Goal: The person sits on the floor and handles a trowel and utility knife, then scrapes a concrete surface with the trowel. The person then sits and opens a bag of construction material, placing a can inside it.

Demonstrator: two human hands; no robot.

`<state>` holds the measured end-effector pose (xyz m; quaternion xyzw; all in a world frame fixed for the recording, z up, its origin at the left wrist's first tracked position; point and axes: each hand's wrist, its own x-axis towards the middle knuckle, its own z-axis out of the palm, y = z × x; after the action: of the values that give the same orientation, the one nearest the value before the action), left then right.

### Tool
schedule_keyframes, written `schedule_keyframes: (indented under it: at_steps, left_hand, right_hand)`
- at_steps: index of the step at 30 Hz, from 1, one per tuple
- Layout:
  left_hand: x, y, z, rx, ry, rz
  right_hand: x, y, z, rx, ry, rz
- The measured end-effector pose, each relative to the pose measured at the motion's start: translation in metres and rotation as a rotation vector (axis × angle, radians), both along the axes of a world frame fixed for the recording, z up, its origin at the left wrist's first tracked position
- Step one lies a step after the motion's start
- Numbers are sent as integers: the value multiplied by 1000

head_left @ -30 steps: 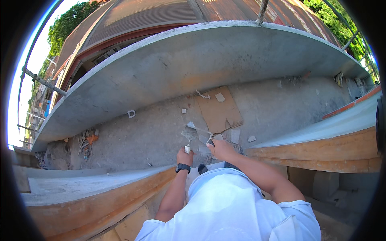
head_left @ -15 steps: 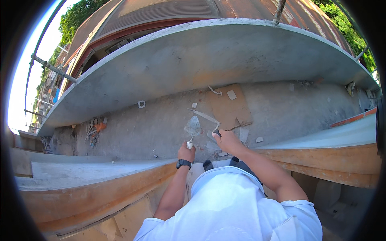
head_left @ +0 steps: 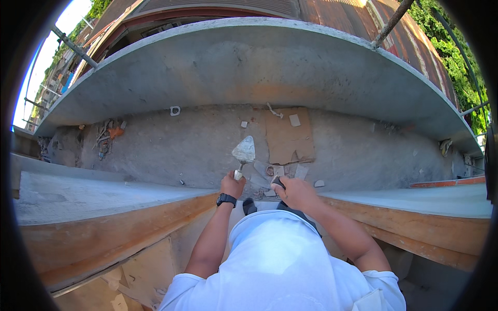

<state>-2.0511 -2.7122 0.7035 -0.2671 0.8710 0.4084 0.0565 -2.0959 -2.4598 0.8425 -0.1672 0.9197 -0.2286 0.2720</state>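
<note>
My left hand point(head_left: 232, 185) is closed around the pale handle of a pointed trowel point(head_left: 244, 149), whose smeared, roughly triangular blade points away from me over the grey floor. A dark watch is on that wrist. To its right, my right hand point(head_left: 296, 194) grips the dark handle of a flat plastering trowel point(head_left: 279, 181). That tool's long blade cannot be clearly made out at this angle. The two hands are apart, with small broken pieces point(head_left: 259, 180) on the floor around and beyond them.
A flattened cardboard piece point(head_left: 288, 136) lies ahead. Debris with an orange scrap point(head_left: 115, 133) is at the left. The curved concrete parapet point(head_left: 233, 65) bounds the far side, with metal rails point(head_left: 391, 23). Wood-faced ledges point(head_left: 129, 236) flank me.
The right trowel's long, thin blade edge showed before and has turned out of clear sight. Both hands are slightly further left, and the left trowel's blade looks broader. My view has shifted.
</note>
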Motion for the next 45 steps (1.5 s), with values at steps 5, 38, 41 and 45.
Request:
schedule_keyframes:
  at_steps: [5,38,41,45]
  left_hand:
    - [6,-7,-12,-25,12,-90]
    - [-10,28,-29,-14,-57,256]
    - [-12,26,-31,13,-7,281]
    - [-12,22,-28,3,-29,263]
  right_hand:
    - [-34,-26,1,58,102,-84]
    - [30,-39,-11,-18,41,-167]
    - [31,-38,-4,-11,23,-136]
    - [30,-40,1,-30,17,-130]
